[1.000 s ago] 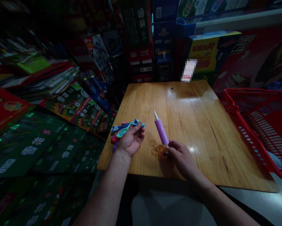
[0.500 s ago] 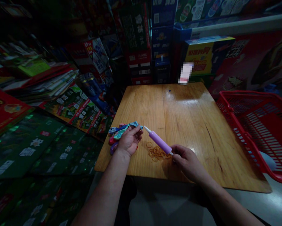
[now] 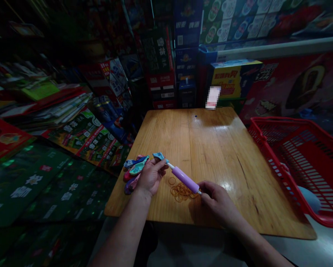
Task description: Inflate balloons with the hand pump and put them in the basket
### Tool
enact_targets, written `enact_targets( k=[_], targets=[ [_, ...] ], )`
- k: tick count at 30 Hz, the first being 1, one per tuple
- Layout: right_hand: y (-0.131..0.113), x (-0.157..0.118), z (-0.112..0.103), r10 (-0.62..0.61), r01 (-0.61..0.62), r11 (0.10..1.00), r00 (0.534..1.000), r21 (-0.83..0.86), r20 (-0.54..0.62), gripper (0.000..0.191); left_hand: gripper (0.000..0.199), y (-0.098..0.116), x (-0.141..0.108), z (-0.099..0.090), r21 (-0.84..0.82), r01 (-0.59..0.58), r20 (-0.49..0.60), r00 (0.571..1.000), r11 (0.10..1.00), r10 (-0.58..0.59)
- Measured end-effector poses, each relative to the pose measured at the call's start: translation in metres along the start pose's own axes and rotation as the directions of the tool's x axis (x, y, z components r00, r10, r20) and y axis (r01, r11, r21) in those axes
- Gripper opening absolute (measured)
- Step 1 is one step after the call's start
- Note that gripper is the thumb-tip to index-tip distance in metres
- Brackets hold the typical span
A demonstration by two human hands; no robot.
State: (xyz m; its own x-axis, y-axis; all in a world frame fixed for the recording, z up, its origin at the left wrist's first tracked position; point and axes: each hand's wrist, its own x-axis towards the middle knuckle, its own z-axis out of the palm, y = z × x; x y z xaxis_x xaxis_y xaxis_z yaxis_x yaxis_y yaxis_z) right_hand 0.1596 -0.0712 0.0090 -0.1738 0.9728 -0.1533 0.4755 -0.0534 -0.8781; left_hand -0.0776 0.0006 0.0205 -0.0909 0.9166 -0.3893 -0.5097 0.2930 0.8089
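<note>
Left of centre, wrinkled, patterned rubber balloons point(image 3: 138, 168) lie piled beside the left hand point(image 3: 151, 177), which pinches a limp light-blue rubber balloon point(image 3: 159, 156) where the white tapered nozzle point(image 3: 170, 165) of a smooth lilac plastic cylindrical pump point(image 3: 185, 179) meets it; a firm, in-line pinch should serve best. Looped amber rubber bands point(image 3: 182, 191) lie at lower centre; right of them, the right hand point(image 3: 218, 201) grips the pump's thin white rod point(image 3: 199, 192).

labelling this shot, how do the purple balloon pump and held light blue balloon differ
The purple balloon pump is a long, straight tube; the light blue balloon is smaller and limp. The right hand holds the pump, the left hand the balloon. Both are hand-held and appear to meet at the pump's white nozzle.
</note>
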Motion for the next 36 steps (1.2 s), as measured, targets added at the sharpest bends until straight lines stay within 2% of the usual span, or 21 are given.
enact_targets(
  k=[10,17,23,27,32,36],
  targets=[
    [-0.004,-0.001,0.001,-0.01,0.011,0.999,1.0,0.046,-0.017,0.018,0.03,-0.003,-0.002,0.001,0.07,-0.037,0.033,0.999,0.997,0.034],
    [-0.007,0.0,0.007,0.027,-0.025,0.999,0.996,0.029,-0.08,0.022,0.029,-0.004,-0.003,0.003,0.036,-0.037,0.068,0.997,0.999,0.035],
    [-0.006,0.002,0.013,0.01,-0.007,0.998,0.999,0.06,-0.051,0.045,0.027,-0.007,-0.003,0.001,-0.013,-0.008,0.08,0.997,1.0,0.009],
    [-0.006,0.003,0.017,0.03,-0.025,0.998,0.995,0.055,-0.091,0.03,0.023,-0.008,-0.003,0.001,-0.023,0.003,0.094,0.996,1.0,-0.001],
    [-0.006,0.005,0.018,0.018,-0.015,0.999,0.997,0.04,-0.076,0.039,0.024,-0.008,-0.003,0.0,-0.012,0.002,0.091,0.996,1.0,-0.001],
    [-0.007,0.006,0.019,0.033,-0.032,0.999,0.992,0.006,-0.124,0.028,0.026,-0.007,-0.003,0.0,-0.004,0.001,0.082,0.997,1.0,0.0]
  ],
)
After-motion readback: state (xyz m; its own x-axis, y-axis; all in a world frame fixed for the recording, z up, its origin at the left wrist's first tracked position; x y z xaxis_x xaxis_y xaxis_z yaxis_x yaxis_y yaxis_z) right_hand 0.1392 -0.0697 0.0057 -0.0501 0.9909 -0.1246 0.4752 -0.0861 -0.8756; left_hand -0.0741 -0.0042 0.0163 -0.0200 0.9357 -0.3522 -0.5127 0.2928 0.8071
